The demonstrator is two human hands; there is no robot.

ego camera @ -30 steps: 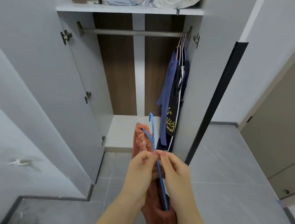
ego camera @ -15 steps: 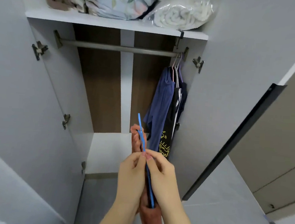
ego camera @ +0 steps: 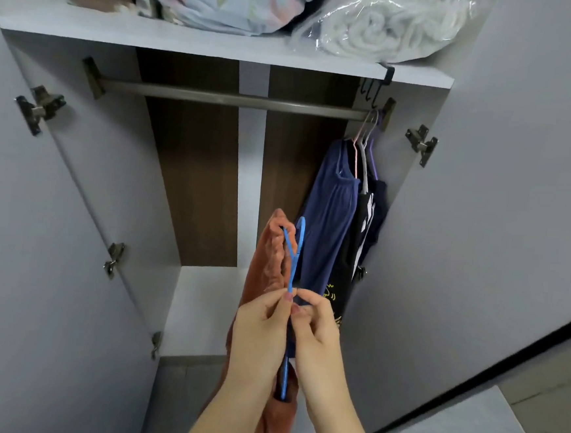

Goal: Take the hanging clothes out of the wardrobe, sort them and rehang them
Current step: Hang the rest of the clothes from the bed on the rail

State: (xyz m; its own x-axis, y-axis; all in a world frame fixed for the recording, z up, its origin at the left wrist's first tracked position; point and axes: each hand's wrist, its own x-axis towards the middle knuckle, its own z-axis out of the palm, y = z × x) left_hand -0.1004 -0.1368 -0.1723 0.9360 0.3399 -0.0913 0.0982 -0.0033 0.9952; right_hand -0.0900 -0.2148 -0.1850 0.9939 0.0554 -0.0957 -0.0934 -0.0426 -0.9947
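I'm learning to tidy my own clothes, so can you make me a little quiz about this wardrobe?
1. True or false: the left hand and the right hand both pinch the blue hanger.
2. Where on the rail do the hung clothes sit? A: left end. B: middle. C: right end.
3. Fill in: the garment held with the blue hanger is ___ in colour.
Key: 1 true; 2 C; 3 orange-brown.

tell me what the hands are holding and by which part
The left hand and right hand both pinch the blue hanger on its frame, below the hook; a rust-coloured garment hangs from it.
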